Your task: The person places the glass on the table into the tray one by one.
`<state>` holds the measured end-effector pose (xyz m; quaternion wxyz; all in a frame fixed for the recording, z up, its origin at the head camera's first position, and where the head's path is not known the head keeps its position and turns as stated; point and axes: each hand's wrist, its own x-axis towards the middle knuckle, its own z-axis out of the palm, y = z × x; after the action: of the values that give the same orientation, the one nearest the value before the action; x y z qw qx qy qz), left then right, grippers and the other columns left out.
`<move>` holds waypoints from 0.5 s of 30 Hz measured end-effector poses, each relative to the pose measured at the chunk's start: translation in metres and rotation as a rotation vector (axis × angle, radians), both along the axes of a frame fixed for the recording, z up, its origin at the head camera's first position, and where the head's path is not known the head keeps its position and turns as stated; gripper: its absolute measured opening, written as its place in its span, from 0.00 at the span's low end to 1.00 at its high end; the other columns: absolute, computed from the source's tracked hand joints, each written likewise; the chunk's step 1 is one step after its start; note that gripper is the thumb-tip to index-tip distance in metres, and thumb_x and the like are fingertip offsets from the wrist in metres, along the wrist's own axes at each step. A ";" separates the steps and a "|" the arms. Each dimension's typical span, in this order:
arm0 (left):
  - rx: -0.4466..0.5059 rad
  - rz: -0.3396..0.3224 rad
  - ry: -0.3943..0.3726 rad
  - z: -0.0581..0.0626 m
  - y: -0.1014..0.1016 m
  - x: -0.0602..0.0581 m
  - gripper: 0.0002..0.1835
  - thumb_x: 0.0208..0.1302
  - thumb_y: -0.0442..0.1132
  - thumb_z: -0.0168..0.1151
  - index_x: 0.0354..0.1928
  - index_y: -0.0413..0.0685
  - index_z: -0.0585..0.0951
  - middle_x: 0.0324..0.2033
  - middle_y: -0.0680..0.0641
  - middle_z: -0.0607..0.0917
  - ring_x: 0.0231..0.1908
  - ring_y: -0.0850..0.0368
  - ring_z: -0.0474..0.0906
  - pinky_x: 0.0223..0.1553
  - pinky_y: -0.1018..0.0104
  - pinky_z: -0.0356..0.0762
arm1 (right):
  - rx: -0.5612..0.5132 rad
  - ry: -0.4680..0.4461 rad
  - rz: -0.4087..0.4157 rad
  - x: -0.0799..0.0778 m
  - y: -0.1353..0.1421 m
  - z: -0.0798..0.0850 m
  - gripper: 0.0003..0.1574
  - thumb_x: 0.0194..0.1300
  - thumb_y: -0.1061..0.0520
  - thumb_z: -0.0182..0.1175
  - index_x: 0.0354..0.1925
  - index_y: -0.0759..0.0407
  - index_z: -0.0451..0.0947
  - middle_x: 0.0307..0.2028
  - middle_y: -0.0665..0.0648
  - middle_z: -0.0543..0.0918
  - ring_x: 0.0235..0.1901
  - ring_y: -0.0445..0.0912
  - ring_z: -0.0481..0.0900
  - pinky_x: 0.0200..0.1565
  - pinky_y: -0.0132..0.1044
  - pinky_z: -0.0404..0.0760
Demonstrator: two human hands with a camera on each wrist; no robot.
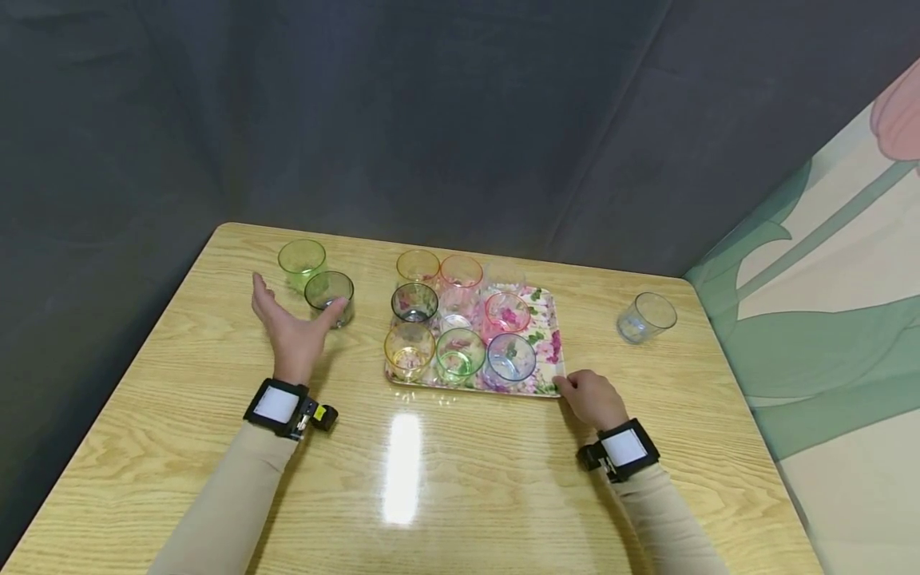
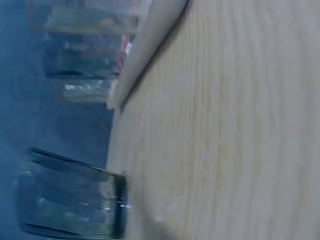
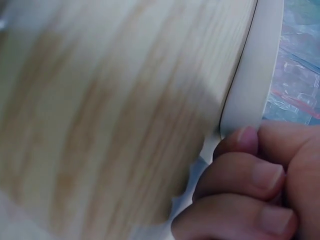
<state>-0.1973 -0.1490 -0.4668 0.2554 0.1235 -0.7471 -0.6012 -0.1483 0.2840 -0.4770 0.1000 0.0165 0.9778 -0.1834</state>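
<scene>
My left hand [image 1: 293, 335] is raised over the table with its fingers extended and thumb apart. Its thumb overlaps a dark grey glass [image 1: 332, 286] in the head view. That glass [image 2: 70, 200] stands at the lower left of the left wrist view, and no fingers show there. Just behind it is a green glass [image 1: 302, 257]. At the near right corner of a floral tray [image 1: 552, 335], my right hand [image 1: 595, 399] pinches the rim. The right wrist view has the curled fingers [image 3: 235, 195] at the tray's pale rim [image 3: 252, 70]. Several coloured glasses crowd the tray, including a blue glass [image 1: 511, 358] near that hand.
A clear glass [image 1: 645, 318] stands alone toward the table's right edge. The wood-grained table [image 1: 474, 487] meets a dark curtain [image 1: 431, 120] at the back. On the right hangs a patterned cloth [image 1: 848, 375].
</scene>
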 end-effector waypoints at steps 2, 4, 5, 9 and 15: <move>0.011 -0.019 -0.032 -0.004 0.000 -0.007 0.68 0.43 0.51 0.75 0.73 0.59 0.32 0.73 0.47 0.37 0.69 0.60 0.33 0.71 0.52 0.42 | 0.001 0.004 0.005 0.000 0.001 -0.001 0.30 0.69 0.47 0.50 0.11 0.54 0.64 0.10 0.49 0.62 0.12 0.44 0.62 0.16 0.34 0.58; -0.001 -0.039 -0.064 -0.009 0.001 -0.014 0.70 0.43 0.53 0.75 0.72 0.58 0.28 0.73 0.49 0.32 0.68 0.64 0.28 0.72 0.54 0.37 | 0.004 0.005 0.003 -0.001 0.001 -0.001 0.30 0.69 0.47 0.50 0.11 0.54 0.64 0.10 0.49 0.62 0.12 0.44 0.62 0.16 0.34 0.58; -0.008 -0.049 -0.075 -0.011 0.002 -0.017 0.70 0.43 0.54 0.75 0.72 0.56 0.27 0.73 0.48 0.31 0.68 0.64 0.27 0.72 0.54 0.36 | 0.005 0.005 0.001 -0.001 0.001 -0.001 0.30 0.69 0.47 0.50 0.11 0.54 0.63 0.10 0.49 0.62 0.12 0.44 0.62 0.16 0.34 0.58; -0.024 -0.062 -0.098 -0.021 0.007 -0.024 0.72 0.43 0.54 0.75 0.72 0.52 0.26 0.73 0.46 0.29 0.68 0.64 0.25 0.72 0.54 0.35 | 0.000 -0.001 -0.007 0.000 0.000 -0.001 0.30 0.69 0.47 0.51 0.11 0.54 0.63 0.10 0.49 0.61 0.12 0.43 0.61 0.16 0.34 0.58; -0.030 -0.061 -0.089 -0.027 0.010 -0.028 0.71 0.43 0.55 0.74 0.72 0.52 0.27 0.73 0.47 0.31 0.68 0.64 0.27 0.72 0.54 0.36 | -0.005 -0.009 -0.015 0.000 -0.001 0.000 0.30 0.69 0.47 0.51 0.11 0.54 0.63 0.10 0.49 0.62 0.12 0.44 0.61 0.16 0.34 0.58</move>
<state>-0.2258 -0.1387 -0.4934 0.2052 0.1236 -0.7701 -0.5913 -0.1482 0.2828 -0.4766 0.1030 0.0246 0.9767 -0.1865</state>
